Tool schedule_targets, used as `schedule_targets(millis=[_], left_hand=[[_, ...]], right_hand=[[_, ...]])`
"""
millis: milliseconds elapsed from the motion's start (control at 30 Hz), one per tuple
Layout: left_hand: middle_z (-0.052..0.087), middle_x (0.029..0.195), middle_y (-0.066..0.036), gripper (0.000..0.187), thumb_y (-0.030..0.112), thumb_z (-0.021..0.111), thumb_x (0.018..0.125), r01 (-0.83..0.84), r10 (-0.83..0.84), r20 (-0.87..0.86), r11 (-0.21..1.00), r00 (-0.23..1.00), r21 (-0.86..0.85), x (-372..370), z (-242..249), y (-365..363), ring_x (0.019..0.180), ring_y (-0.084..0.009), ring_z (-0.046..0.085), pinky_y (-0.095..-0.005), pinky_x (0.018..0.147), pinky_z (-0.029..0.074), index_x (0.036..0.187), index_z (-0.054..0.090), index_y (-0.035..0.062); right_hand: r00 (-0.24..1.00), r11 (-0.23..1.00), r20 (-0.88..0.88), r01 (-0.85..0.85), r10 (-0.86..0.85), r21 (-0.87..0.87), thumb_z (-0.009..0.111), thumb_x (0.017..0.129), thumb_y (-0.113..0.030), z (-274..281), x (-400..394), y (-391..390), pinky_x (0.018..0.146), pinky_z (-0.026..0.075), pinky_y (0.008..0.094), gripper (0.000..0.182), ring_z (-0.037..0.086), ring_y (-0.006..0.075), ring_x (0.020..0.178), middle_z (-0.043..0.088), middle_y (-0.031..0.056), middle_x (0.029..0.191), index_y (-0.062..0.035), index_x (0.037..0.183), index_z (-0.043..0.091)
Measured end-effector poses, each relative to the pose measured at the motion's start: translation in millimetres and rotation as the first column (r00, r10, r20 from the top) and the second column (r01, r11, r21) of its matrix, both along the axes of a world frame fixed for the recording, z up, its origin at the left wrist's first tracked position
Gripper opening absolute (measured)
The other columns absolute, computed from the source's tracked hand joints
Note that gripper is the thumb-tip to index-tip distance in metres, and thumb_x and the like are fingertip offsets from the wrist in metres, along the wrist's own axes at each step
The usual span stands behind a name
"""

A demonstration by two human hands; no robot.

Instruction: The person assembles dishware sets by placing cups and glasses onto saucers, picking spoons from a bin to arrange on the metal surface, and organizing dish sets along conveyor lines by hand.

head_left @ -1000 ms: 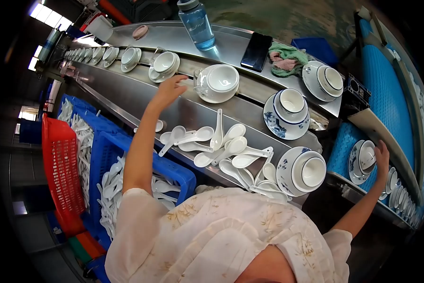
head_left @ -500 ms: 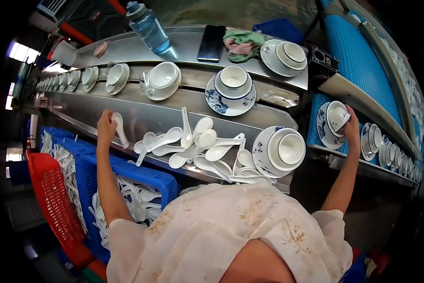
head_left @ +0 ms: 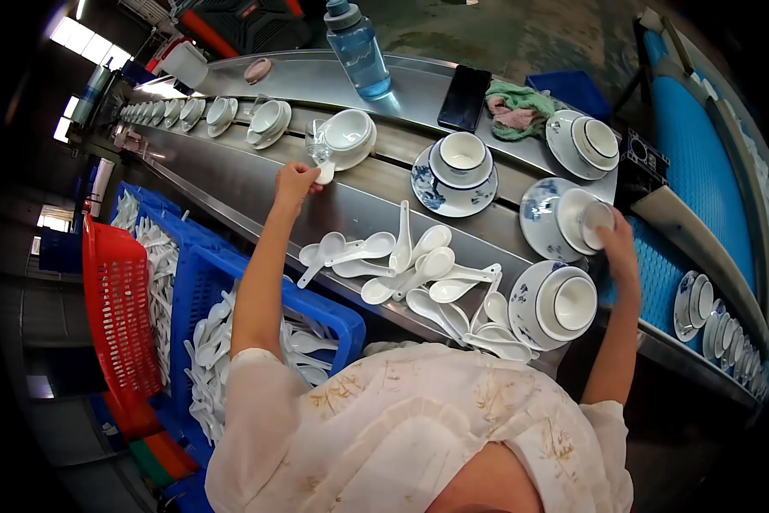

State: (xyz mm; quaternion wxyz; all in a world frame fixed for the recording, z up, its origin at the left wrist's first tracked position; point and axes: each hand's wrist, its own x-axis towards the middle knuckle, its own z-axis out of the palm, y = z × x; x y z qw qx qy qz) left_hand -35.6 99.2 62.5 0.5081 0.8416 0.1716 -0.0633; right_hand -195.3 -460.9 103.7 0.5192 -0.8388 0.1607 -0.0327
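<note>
My left hand point(head_left: 297, 184) pinches a white ceramic spoon point(head_left: 325, 173) at the front edge of a plate-and-bowl set point(head_left: 350, 130), beside its small clear glass point(head_left: 318, 141). My right hand point(head_left: 621, 248) grips a stacked tableware set: a small cup point(head_left: 596, 226), a bowl point(head_left: 570, 221) and a blue-patterned plate point(head_left: 538, 209). This set is at the right end of the metal line, slightly blurred. Close by, another stack with a cup point(head_left: 575, 303) stands at the counter's right end. Several loose white spoons point(head_left: 431, 265) lie heaped on the counter between my hands.
Blue crates point(head_left: 350, 329) and a red basket point(head_left: 128, 299) with spoons stand at the left. A water bottle point(head_left: 359, 56), black phone point(head_left: 464, 98) and cloth point(head_left: 518, 111) rest on the back ledge. A blue conveyor belt point(head_left: 701, 145) runs along the right, carrying more sets point(head_left: 694, 303).
My right hand has brought the tableware set from the blue belt leftward onto or over the metal line. My left hand has carried the spoon up to the plate-and-bowl set. The view has shifted.
</note>
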Motion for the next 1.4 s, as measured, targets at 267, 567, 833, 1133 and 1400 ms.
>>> schedule_targets(millis=[267, 567, 833, 1133, 1400], left_hand=[[0.063, 0.079, -0.004, 0.026, 0.016, 0.068, 0.074, 0.619, -0.611, -0.116, 0.783, 0.783, 0.051, -52, 50, 12, 0.069, -0.0136, 0.059, -0.0257, 0.063, 0.048, 0.092, 0.064, -0.0011], [0.060, 0.070, -0.007, 0.016, 0.012, 0.061, 0.077, 0.608, -0.598, -0.109, 0.774, 0.794, 0.176, -68, 40, 23, 0.062, -0.0119, 0.055, -0.0253, 0.056, 0.047, 0.084, 0.061, -0.0024], [0.055, 0.091, -0.003, 0.033, 0.003, 0.046, 0.074, 0.233, -0.233, 0.003, 0.972, 0.973, -0.033, -48, 42, 61, 0.069, -0.0091, 0.051, -0.0186, 0.056, 0.044, 0.106, 0.053, 0.0070], [0.055, 0.070, 0.000, 0.022, 0.027, 0.064, 0.075, 0.061, -0.062, -0.079, 0.998, 0.995, -0.015, -40, 41, 24, 0.060, -0.0084, 0.049, -0.0216, 0.050, 0.037, 0.083, 0.063, 0.0065], [0.057, 0.064, -0.004, 0.018, 0.015, 0.070, 0.072, -0.014, 0.011, -0.044, 0.997, 0.999, -0.070, -2, 11, 9, 0.044, -0.0095, 0.050, -0.0219, 0.041, 0.040, 0.075, 0.057, 0.0022]], right_hand=[[0.996, 0.955, 0.053, 0.089, -0.077, -0.284, 0.054, 0.087, -0.015, 40, -23, -30, 0.079, 0.047, 0.0292, 0.038, 0.058, 0.0186, 0.089, 0.061, 0.0120, 0.105, -0.0026, 0.122, 0.051], [0.903, 0.572, -0.022, 0.254, -0.430, -0.780, 0.055, 0.074, -0.013, 53, -123, -212, 0.092, 0.042, 0.0401, 0.042, 0.056, 0.0367, 0.103, 0.059, 0.0220, 0.111, -0.0011, 0.115, 0.056], [0.759, 0.667, -0.286, 0.250, -0.585, -0.702, 0.065, 0.071, -0.026, 54, -122, -201, 0.096, 0.039, 0.0364, 0.053, 0.050, 0.0321, 0.114, 0.054, 0.0180, 0.120, -0.0068, 0.119, 0.055], [0.941, 0.947, -0.132, 0.295, -0.311, -0.125, 0.053, 0.081, -0.012, 40, -127, -154, 0.079, 0.044, 0.0276, 0.045, 0.054, 0.0137, 0.090, 0.059, 0.0056, 0.105, -0.0036, 0.125, 0.049], [0.986, 0.981, 0.018, 0.168, -0.167, -0.098, 0.055, 0.074, -0.008, 6, -57, -69, 0.080, 0.044, 0.0272, 0.038, 0.057, 0.0149, 0.089, 0.061, 0.0071, 0.098, 0.0001, 0.111, 0.056]])
